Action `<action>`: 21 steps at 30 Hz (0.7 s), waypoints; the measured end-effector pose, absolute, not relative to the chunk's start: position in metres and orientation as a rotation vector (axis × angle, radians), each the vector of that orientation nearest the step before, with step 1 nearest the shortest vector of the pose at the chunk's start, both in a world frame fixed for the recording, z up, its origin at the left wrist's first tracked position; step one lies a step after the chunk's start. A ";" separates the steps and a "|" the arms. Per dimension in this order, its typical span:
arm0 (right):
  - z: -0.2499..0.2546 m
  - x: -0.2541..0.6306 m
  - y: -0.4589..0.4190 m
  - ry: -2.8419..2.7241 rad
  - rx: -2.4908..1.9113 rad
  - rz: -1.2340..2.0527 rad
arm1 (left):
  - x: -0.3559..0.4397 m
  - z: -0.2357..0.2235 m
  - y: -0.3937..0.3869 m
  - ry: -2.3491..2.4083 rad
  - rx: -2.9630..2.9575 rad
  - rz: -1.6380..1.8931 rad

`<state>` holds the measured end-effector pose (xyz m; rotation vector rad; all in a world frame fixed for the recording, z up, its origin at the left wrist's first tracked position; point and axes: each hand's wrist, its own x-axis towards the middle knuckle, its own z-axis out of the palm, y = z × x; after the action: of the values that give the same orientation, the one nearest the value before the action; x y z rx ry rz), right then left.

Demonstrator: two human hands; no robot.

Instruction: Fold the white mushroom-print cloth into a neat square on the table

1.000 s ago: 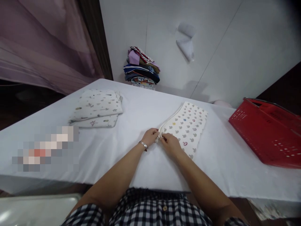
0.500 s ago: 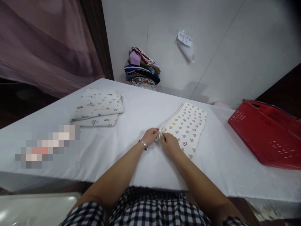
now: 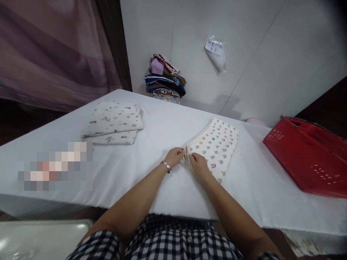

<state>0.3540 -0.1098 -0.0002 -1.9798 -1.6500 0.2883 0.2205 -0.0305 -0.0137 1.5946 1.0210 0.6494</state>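
A folded white cloth (image 3: 221,142) with grey, red, yellow and blue mushroom-like prints lies right of centre on the table. Its near left corner is bunched and lifted a little, several layers showing at the edge. My left hand (image 3: 175,157), with a silver bracelet at the wrist, pinches that corner from the left. From the other side, my right hand (image 3: 198,163) grips the layered edge, fingers curled over it. Farther left lies another folded white cloth (image 3: 114,122) with plant prints, apart from both hands.
A red plastic basket (image 3: 303,155) stands at the table's right. The table (image 3: 159,119) has a white cover. Against the wall behind is a stack of folded clothes (image 3: 166,79). A labelled plastic bag (image 3: 215,54) hangs on the wall. A blurred patch (image 3: 55,166) hides something at left.
The layers at the cloth's near corner are spread more widely between my hands, and my right hand has shifted slightly. The view has moved a little; other things stay put.
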 end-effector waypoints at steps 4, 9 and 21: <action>-0.001 0.354 -0.110 -1.633 -1.973 0.285 | 0.222 -0.016 -0.031 1.051 1.780 0.693; 0.009 0.350 -0.112 -1.683 -2.056 0.206 | 0.222 -0.014 -0.031 1.079 1.844 0.706; 0.019 0.328 -0.109 -2.005 -2.313 0.121 | 0.222 -0.016 -0.030 1.056 1.776 0.724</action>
<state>0.3283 -0.1091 0.0191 -2.3129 -2.0054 0.1208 0.2223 -0.0299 -0.0164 1.7756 1.0562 0.7239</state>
